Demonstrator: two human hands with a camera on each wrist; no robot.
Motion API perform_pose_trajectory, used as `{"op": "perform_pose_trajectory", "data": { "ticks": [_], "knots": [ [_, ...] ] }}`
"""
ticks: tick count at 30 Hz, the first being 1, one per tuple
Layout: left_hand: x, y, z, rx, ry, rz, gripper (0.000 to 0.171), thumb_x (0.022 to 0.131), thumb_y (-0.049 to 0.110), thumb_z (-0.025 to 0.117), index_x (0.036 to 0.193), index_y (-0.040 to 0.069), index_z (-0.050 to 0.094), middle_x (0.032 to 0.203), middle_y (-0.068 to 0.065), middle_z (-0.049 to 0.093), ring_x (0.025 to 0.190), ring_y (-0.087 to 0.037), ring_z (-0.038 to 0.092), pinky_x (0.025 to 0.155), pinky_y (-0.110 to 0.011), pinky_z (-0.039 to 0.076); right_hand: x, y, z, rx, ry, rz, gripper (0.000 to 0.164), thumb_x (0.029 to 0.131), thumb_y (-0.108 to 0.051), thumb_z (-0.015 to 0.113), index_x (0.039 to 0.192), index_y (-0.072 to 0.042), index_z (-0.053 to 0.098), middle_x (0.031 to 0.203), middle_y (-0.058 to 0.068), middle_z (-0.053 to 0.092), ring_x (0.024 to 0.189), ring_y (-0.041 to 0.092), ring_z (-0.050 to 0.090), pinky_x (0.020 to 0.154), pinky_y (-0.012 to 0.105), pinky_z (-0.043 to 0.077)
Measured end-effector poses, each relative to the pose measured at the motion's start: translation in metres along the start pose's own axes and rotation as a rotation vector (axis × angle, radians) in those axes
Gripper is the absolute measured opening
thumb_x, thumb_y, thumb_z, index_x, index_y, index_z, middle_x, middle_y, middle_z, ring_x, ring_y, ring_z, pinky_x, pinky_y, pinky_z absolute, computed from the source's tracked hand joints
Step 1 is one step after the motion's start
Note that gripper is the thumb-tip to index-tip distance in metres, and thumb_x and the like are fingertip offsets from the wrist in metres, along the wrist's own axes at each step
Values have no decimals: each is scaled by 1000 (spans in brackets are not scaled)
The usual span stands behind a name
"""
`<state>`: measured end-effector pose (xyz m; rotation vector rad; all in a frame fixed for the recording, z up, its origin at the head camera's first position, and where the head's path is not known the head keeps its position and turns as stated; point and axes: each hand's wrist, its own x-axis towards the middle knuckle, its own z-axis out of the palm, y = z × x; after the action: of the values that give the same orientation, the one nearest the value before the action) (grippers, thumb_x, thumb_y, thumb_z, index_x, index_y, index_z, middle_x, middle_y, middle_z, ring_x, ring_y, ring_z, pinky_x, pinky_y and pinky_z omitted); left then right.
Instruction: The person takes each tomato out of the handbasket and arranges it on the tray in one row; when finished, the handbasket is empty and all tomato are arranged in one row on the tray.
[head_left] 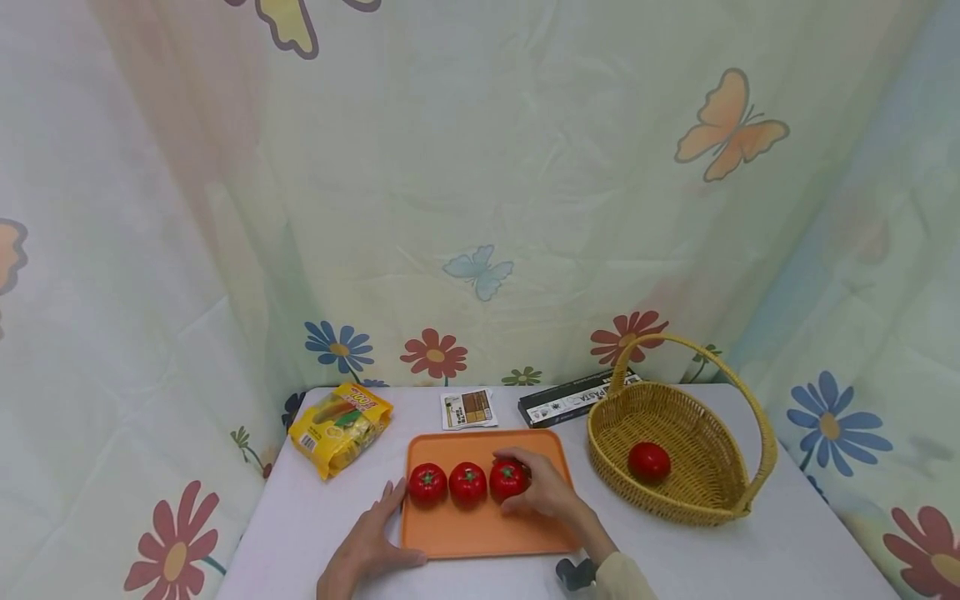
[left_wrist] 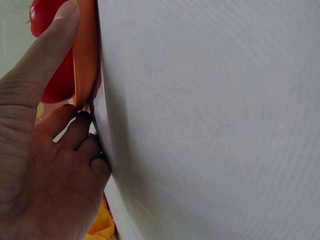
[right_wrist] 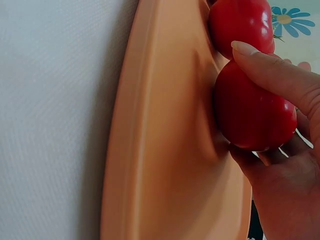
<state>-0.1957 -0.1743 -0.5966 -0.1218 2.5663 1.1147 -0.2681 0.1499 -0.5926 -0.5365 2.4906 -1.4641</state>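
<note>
Three red tomatoes stand in a row on an orange tray (head_left: 480, 537). The right hand (head_left: 543, 487) holds the rightmost tomato (head_left: 507, 481), thumb on the near side and fingers round the far side. In the right wrist view this tomato (right_wrist: 252, 107) sits low over the tray, against its neighbour (right_wrist: 240, 25). At the tray's left edge, the left hand (head_left: 372, 537) holds the near left corner, with its thumb on the front rim and fingers along the side. The left tomato (head_left: 427, 484) is close to its fingertips; the middle tomato (head_left: 467, 484) stands between the other two.
On the right stands a wicker basket (head_left: 705, 492) with a tall handle and one red tomato (head_left: 649, 462) inside. Behind the tray lie a black pasta box (head_left: 570, 400) and a small printed card (head_left: 468, 409). A yellow packet (head_left: 341, 427) lies at the back left.
</note>
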Motion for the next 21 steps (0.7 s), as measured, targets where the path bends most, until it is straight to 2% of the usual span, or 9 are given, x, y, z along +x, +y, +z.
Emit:
{"op": "perform_pose_trajectory", "data": {
  "ticks": [13, 21],
  "knots": [
    [0, -1, 1, -23, -2, 7, 125, 66, 40, 104, 170, 24, 37, 176, -23, 26, 157, -60, 22, 119, -81, 29, 1, -2, 2, 15, 8, 2, 77, 76, -6, 99, 145, -6, 64, 140, 12, 68, 135, 44, 59, 113, 68, 51],
    [-2, -2, 1, -22, 3, 10, 125, 65, 39, 104, 170, 24, 37, 176, -23, 27, 157, -60, 23, 119, -81, 30, 1, -4, 2, 36, 2, -18, 86, 75, -4, 99, 151, -4, 57, 142, 11, 69, 139, 44, 57, 118, 69, 46]
  ]
}}
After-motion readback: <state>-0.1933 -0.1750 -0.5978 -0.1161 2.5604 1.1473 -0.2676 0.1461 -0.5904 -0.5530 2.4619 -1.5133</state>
